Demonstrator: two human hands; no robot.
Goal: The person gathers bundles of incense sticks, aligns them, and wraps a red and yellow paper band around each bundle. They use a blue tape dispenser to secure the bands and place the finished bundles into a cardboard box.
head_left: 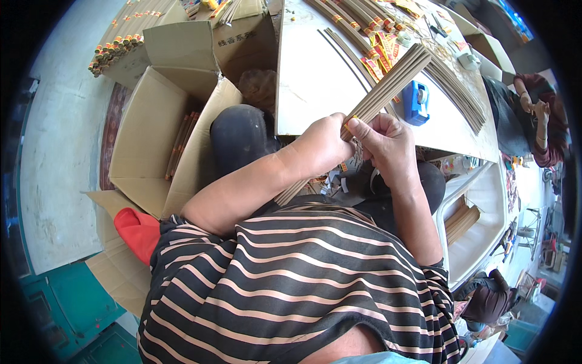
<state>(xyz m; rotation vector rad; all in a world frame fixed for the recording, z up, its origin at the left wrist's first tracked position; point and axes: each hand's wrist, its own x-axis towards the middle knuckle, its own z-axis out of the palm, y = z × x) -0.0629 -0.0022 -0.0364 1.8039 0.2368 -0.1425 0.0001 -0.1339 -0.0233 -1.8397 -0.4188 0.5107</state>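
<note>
A bundle of thin brown incense sticks (394, 79) slants across my lap, its upper end over the table. My left hand (330, 139) is closed around its middle, and the lower end (292, 192) shows beneath my left forearm. Against the bundle's right side, my right hand (388, 142) is closed, thumb pressed on the sticks and fingers bent; the fingertips are partly hidden. A small yellow spot shows by that thumb. Just beyond the right hand, a blue tape dispenser (416, 103) stands on the white table (309, 73). Loose incense sticks (454, 94) lie fanned to its right.
Red and yellow labels (382, 53) and wrapped bundles (364, 15) lie at the table's far side. An open cardboard box (142, 133) with wrapped bundles inside stands at my left. At right, a white tub (485, 236) holds more sticks; another person (539, 115) sits beyond.
</note>
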